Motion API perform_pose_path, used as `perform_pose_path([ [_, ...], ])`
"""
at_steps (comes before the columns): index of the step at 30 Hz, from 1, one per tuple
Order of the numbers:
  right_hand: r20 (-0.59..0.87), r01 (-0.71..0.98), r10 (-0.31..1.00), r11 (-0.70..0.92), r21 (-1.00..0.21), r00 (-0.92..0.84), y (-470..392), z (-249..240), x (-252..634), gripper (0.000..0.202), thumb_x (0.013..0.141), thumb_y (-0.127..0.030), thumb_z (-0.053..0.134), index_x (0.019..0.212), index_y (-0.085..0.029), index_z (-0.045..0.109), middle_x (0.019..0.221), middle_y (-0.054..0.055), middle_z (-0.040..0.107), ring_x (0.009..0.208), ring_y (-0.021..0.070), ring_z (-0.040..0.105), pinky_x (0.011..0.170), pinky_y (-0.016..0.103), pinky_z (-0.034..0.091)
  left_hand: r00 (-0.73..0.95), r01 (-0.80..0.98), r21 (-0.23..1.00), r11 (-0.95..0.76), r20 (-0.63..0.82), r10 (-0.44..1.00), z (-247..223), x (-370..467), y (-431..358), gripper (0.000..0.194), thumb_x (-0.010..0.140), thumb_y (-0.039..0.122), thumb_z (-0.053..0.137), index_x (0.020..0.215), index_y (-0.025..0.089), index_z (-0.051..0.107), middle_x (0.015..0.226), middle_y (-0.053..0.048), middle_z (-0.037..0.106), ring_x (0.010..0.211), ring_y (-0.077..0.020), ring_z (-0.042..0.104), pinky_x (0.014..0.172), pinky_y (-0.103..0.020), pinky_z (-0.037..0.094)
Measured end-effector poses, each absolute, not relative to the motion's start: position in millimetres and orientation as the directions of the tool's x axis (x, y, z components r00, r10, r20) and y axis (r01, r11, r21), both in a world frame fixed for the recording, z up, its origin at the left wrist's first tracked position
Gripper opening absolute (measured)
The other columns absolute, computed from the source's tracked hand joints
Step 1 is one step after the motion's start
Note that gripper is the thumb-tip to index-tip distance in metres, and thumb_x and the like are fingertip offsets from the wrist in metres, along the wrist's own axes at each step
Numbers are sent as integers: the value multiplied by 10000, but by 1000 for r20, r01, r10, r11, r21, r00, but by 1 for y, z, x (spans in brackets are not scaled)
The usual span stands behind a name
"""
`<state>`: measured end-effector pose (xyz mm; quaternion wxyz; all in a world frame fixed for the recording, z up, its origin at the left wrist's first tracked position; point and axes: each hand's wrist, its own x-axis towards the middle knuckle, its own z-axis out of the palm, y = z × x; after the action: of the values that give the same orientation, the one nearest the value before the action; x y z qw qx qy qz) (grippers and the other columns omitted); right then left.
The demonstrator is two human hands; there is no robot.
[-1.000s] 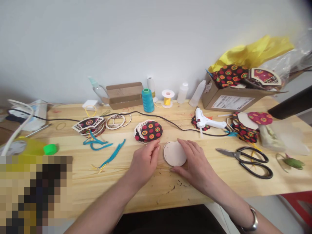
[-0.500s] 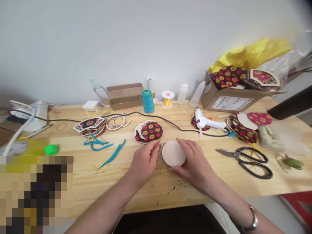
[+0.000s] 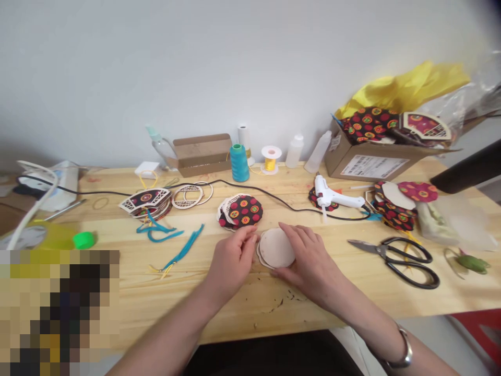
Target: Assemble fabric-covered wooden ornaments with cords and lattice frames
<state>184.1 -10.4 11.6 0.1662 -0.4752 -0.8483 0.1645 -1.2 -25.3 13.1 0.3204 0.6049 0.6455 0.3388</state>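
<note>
My right hand (image 3: 307, 253) is curled round the right side of a pale round disc (image 3: 277, 248), thumb at its near edge and fingers at its far edge. The disc lies low over the table, on top of another pale piece with a wavy rim (image 3: 261, 257). My left hand (image 3: 235, 256) is closed, thumb and fingertips pressed together just left of the disc; whatever is between them is hidden. Just beyond my fingertips lies a stack of round pieces covered in black fabric with red and orange flowers (image 3: 245, 211).
Scissors (image 3: 385, 256) and a white glue gun (image 3: 332, 196) lie to the right, the gun's black cord (image 3: 270, 196) crossing behind my hands. Blue tassels (image 3: 183, 248) and fan-shaped pieces (image 3: 144, 201) lie left. Thread spools (image 3: 239, 164) and a full cardboard box (image 3: 364, 159) stand behind.
The pale disc has shifted slightly left with my right hand, so it sits more squarely over the wavy piece. My left hand has hardly moved.
</note>
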Motion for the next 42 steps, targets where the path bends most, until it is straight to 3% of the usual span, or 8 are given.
perform_pose_path([
  [8,130,726,831,539,-426,-541,-7,9,188,797,680,-293,713,1367,-96,360,1237,179,516,1126,331,466,971,512,424,-77,441,893,94,-67,995,12,-3,-24,283,861,315,494,1060,158,621,882,-55,742,518,-128,612,557,-252,496],
  [13,120,687,831,521,-506,-543,-9,12,190,821,706,-227,667,1418,-144,266,1296,178,436,1194,300,447,998,462,434,-79,419,898,133,-110,991,10,-3,-23,304,856,328,499,1080,155,613,883,-59,739,518,-129,609,564,-262,503],
  [20,166,637,808,555,-534,-565,-11,12,191,855,720,-167,629,1443,-183,172,1335,169,384,1232,281,431,1002,448,444,-88,420,901,113,-83,993,9,-4,-24,333,843,371,532,1091,168,624,1001,-88,711,850,-208,671,691,-296,532],
  [23,202,622,797,578,-528,-569,-11,14,191,879,723,-157,634,1449,-175,140,1340,178,376,1227,283,439,989,440,460,-81,375,918,132,-109,991,8,-3,-25,376,833,414,550,1117,176,613,1066,-93,689,868,-207,663,708,-300,530],
  [31,247,547,765,611,-572,-595,-14,17,195,910,758,-261,691,1468,-200,125,1367,176,387,1261,283,417,1013,461,434,12,109,945,307,-310,951,18,1,-21,453,712,383,683,1070,114,612,686,-7,661,603,-133,591,564,-229,473],
  [34,218,495,844,475,-727,-490,-11,15,195,901,725,-377,724,1451,-214,216,1414,162,362,1285,295,394,1022,485,413,11,26,954,299,-299,954,21,0,-20,444,717,366,679,1082,122,607,755,-13,675,591,-104,565,540,-203,451],
  [37,33,319,950,137,-938,-310,-4,15,195,716,774,-470,641,1378,-184,385,1322,161,488,1150,273,527,907,439,496,-39,8,964,266,-265,963,22,-1,-20,444,727,372,669,1091,125,610,688,19,633,495,-63,473,464,-176,378],
  [42,-277,47,878,-281,-959,-390,4,18,195,388,799,-479,614,1001,-158,695,855,66,696,803,176,628,737,299,501,-54,28,973,227,-226,973,20,-2,-20,448,723,387,677,1088,133,620,621,50,559,467,-54,421,452,-177,348],
])
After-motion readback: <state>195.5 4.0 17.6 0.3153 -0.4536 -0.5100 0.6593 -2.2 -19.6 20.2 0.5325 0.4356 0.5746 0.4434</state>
